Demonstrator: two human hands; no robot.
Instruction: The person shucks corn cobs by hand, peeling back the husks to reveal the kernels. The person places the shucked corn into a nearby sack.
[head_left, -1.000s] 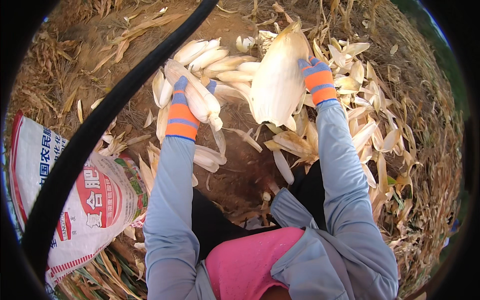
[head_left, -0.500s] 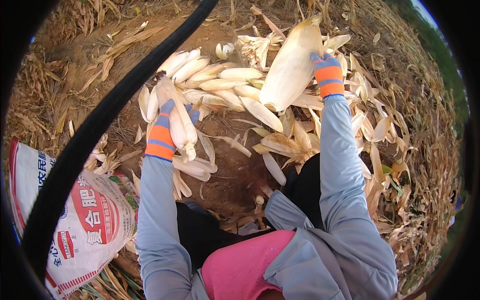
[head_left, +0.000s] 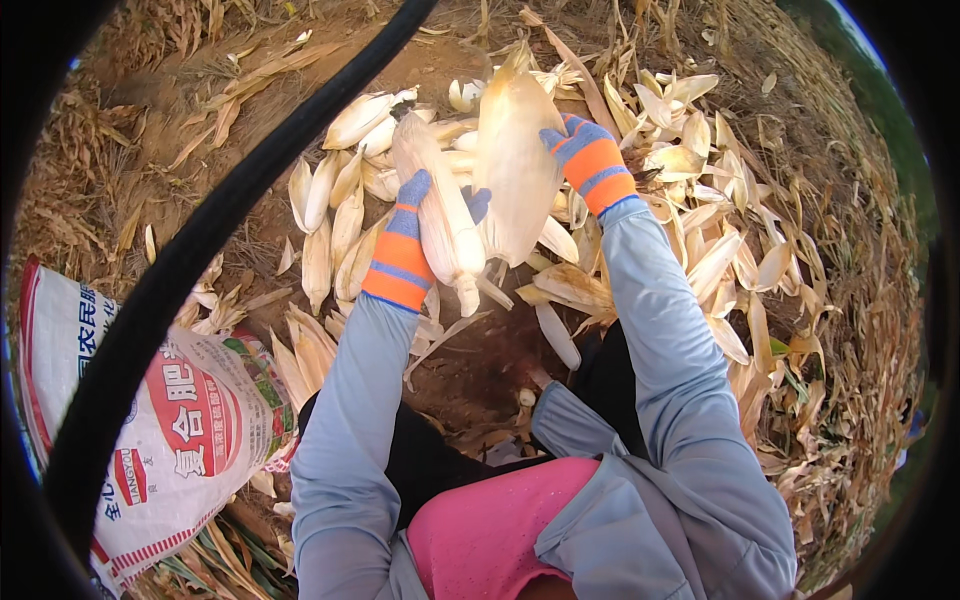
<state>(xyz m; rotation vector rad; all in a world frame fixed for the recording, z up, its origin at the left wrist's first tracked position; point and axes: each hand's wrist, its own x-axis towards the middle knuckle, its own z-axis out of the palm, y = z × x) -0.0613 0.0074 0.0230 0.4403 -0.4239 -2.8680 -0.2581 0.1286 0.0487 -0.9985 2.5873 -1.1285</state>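
My left hand [head_left: 402, 245], in a blue-grey and orange glove, is wrapped round a pale ear of corn [head_left: 432, 190] in its dry husk. The ear is tilted, its stalk end toward me. In my gloved right hand [head_left: 590, 165], a broad, thin sheet of corn husk [head_left: 515, 150] is pinched at its right edge. That sheet hangs just right of the ear, with the left fingertips near its lower left edge; whether they touch cannot be told. Behind both hands lies a heap of husked-looking pale ears and loose husks [head_left: 318, 190], partly hidden.
A white printed sack [head_left: 215, 470] with red markings lies at the left. Loose dry husks [head_left: 715, 265] cover the ground at the right, with stalk litter beyond. A thick black band [head_left: 215, 215] crosses the left side of the view. My knees are close below the work.
My left hand has carried the ear to the right and slightly up. My right hand has brought the husk sheet left, so the two are now side by side.
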